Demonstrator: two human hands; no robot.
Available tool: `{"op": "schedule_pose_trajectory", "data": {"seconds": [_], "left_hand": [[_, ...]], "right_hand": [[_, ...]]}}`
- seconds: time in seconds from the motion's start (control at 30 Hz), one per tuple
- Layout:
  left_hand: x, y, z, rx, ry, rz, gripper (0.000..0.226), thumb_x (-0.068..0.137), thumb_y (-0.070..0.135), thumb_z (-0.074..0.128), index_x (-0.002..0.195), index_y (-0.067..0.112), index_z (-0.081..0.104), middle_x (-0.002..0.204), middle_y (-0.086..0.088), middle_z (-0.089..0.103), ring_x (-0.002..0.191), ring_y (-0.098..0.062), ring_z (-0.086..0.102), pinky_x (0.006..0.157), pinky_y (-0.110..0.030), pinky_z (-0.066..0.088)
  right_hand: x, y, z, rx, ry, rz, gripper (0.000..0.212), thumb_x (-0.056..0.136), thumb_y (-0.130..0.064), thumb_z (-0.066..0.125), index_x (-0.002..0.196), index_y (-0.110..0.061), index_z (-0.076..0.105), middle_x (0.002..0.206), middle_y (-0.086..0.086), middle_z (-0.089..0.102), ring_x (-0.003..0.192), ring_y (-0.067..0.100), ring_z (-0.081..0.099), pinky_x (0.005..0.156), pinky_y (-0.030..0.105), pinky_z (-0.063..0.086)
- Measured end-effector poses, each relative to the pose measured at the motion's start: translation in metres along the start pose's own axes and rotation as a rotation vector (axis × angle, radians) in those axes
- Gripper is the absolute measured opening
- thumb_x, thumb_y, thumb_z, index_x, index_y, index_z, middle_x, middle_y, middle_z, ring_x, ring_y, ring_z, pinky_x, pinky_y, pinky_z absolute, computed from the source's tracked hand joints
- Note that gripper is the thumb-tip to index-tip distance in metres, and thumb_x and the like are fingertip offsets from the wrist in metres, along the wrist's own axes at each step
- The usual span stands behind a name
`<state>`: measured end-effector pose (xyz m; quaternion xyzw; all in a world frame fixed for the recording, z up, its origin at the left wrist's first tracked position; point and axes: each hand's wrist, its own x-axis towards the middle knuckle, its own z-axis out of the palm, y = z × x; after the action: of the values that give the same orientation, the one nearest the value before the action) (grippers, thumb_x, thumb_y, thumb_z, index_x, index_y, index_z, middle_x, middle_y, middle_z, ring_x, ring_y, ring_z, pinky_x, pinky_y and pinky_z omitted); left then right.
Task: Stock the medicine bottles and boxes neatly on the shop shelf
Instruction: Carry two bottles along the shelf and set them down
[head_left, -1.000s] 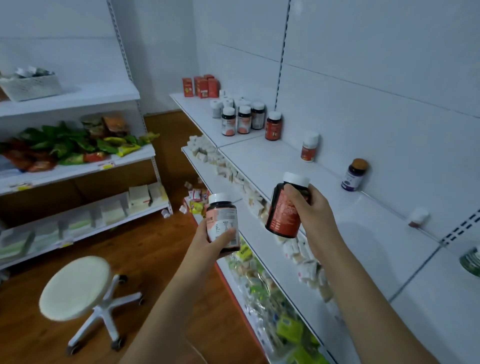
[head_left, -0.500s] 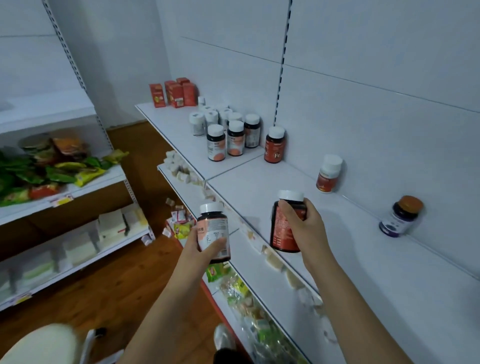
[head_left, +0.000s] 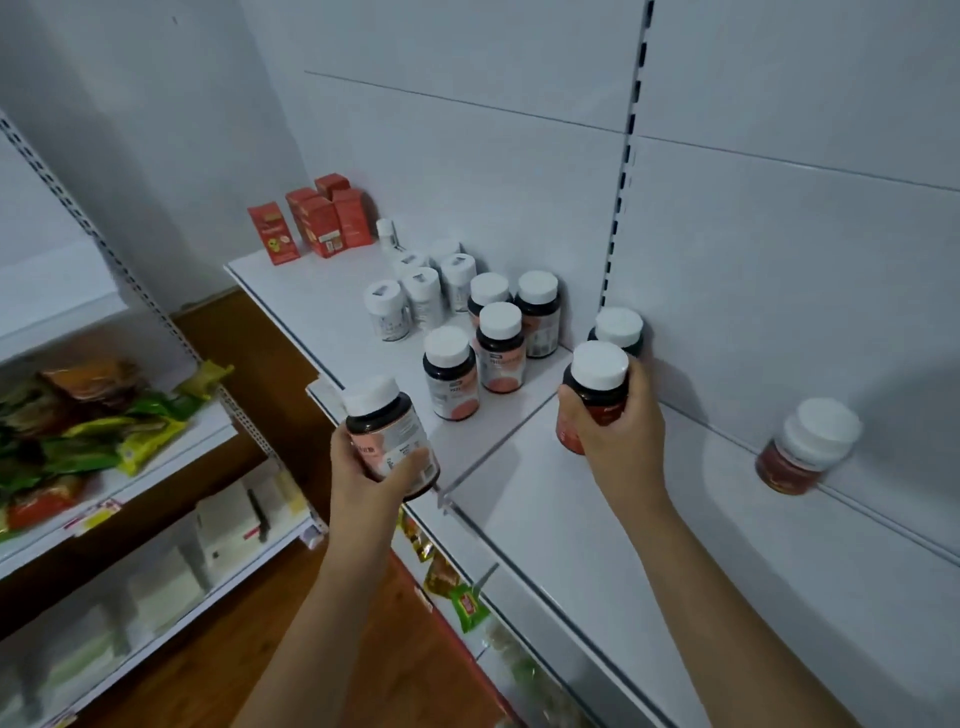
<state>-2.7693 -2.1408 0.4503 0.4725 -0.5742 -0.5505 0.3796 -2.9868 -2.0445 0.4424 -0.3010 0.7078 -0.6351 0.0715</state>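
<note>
My right hand (head_left: 615, 436) grips a dark bottle with a red label and white cap (head_left: 592, 384), low over the white shelf (head_left: 597, 525), just in front of a matching bottle (head_left: 618, 327) that stands against the back panel. My left hand (head_left: 371, 475) holds a dark bottle with a pink and white label (head_left: 387, 428) off the shelf's front edge. Several pink-labelled bottles (head_left: 498, 345) stand in a group left of my right hand. Behind them are white bottles (head_left: 415, 296) and red boxes (head_left: 317, 223).
Another red-labelled bottle (head_left: 805, 447) stands alone against the back panel to the right. Lower shelves below hold packets (head_left: 462, 597). A second shelf unit on the left carries green and orange snack bags (head_left: 104, 421) and pale boxes (head_left: 228, 519). The floor is brown wood.
I have come closer to the shelf. My right hand has carried the red-labelled bottle forward and down next to the matching bottle. My left hand keeps its bottle near the shelf edge.
</note>
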Motion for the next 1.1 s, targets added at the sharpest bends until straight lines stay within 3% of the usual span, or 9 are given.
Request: {"op": "schedule_pose_trajectory", "data": {"seconds": [0.1, 0.2, 0.37, 0.5, 0.57, 0.67, 0.8, 0.93, 1.1], "left_hand": [[0.031, -0.003, 0.0, -0.014, 0.011, 0.0, 0.07, 0.081, 0.02, 0.077, 0.138, 0.033, 0.038, 0.127, 0.009, 0.058, 0.111, -0.011, 0.059, 0.097, -0.038, 0.047], [0.073, -0.004, -0.001, -0.048, 0.014, -0.011, 0.078, 0.08, 0.02, 0.079, 0.143, 0.031, 0.034, 0.133, 0.005, 0.055, 0.118, -0.017, 0.056, 0.1, -0.04, 0.045], [0.135, -0.002, -0.001, -0.049, -0.085, 0.027, 0.074, 0.082, 0.016, 0.078, 0.141, 0.028, 0.036, 0.126, 0.005, 0.057, 0.11, -0.013, 0.058, 0.095, -0.033, 0.046], [0.177, -0.004, -0.004, 0.036, -0.259, 0.078, 0.07, 0.081, 0.019, 0.08, 0.138, 0.028, 0.04, 0.126, 0.008, 0.058, 0.113, -0.013, 0.058, 0.099, -0.035, 0.048], [0.195, -0.003, -0.002, 0.079, -0.347, 0.143, 0.069, 0.079, 0.019, 0.081, 0.135, 0.029, 0.042, 0.127, 0.01, 0.057, 0.112, -0.012, 0.058, 0.097, -0.03, 0.047], [0.216, 0.0, 0.005, 0.135, -0.494, 0.258, 0.069, 0.077, 0.014, 0.082, 0.132, 0.032, 0.044, 0.127, 0.014, 0.057, 0.111, -0.005, 0.058, 0.092, -0.019, 0.045], [0.234, -0.005, 0.018, 0.179, -0.724, 0.383, 0.069, 0.083, 0.015, 0.078, 0.138, 0.036, 0.042, 0.131, 0.03, 0.054, 0.121, 0.005, 0.054, 0.098, -0.018, 0.045], [0.241, -0.016, 0.026, 0.401, -0.806, 0.556, 0.064, 0.084, 0.035, 0.073, 0.14, 0.035, 0.04, 0.133, 0.016, 0.058, 0.117, -0.006, 0.056, 0.089, -0.024, 0.044], [0.241, -0.027, 0.025, 0.519, -0.773, 0.802, 0.045, 0.082, 0.034, 0.072, 0.12, 0.022, 0.051, 0.108, 0.001, 0.065, 0.098, -0.02, 0.059, 0.076, -0.027, 0.04]], "right_hand": [[0.0, 0.021, 0.016, -0.058, -0.028, 0.061, 0.068, 0.078, -0.027, 0.082, 0.134, -0.028, 0.044, 0.13, -0.01, 0.055, 0.119, 0.008, 0.053, 0.089, 0.001, 0.037], [0.003, 0.034, 0.023, -0.142, -0.05, 0.101, 0.081, 0.076, -0.027, 0.084, 0.142, -0.026, 0.037, 0.135, -0.007, 0.054, 0.122, 0.008, 0.052, 0.097, 0.014, 0.041], [0.003, 0.046, 0.035, -0.333, 0.018, 0.141, 0.089, 0.071, -0.044, 0.083, 0.144, -0.024, 0.037, 0.138, -0.006, 0.054, 0.126, 0.013, 0.051, 0.105, 0.032, 0.044], [-0.006, 0.047, 0.048, -0.614, 0.094, 0.178, 0.086, 0.072, -0.057, 0.075, 0.141, -0.017, 0.043, 0.134, 0.002, 0.054, 0.127, 0.021, 0.048, 0.109, 0.034, 0.039], [-0.015, 0.045, 0.056, -0.773, 0.158, 0.17, 0.08, 0.078, -0.055, 0.07, 0.139, -0.01, 0.045, 0.132, 0.009, 0.054, 0.124, 0.027, 0.048, 0.108, 0.036, 0.038], [-0.031, 0.042, 0.07, -0.94, 0.221, 0.222, 0.081, 0.087, -0.063, 0.048, 0.14, -0.002, 0.044, 0.133, 0.017, 0.054, 0.121, 0.033, 0.052, 0.103, 0.048, 0.043], [-0.05, 0.038, 0.084, -1.119, 0.289, 0.307, 0.086, 0.091, -0.063, 0.031, 0.144, 0.004, 0.04, 0.146, 0.024, 0.046, 0.134, 0.036, 0.045, 0.116, 0.05, 0.031], [-0.062, 0.03, 0.092, -1.186, 0.294, 0.383, 0.083, 0.092, -0.061, 0.02, 0.149, -0.004, 0.036, 0.155, 0.016, 0.036, 0.144, 0.032, 0.032, 0.121, 0.045, 0.019], [-0.079, 0.023, 0.102, -1.175, 0.325, 0.433, 0.078, 0.093, -0.057, 0.022, 0.146, -0.004, 0.042, 0.153, 0.017, 0.04, 0.142, 0.034, 0.035, 0.119, 0.048, 0.026]]}}
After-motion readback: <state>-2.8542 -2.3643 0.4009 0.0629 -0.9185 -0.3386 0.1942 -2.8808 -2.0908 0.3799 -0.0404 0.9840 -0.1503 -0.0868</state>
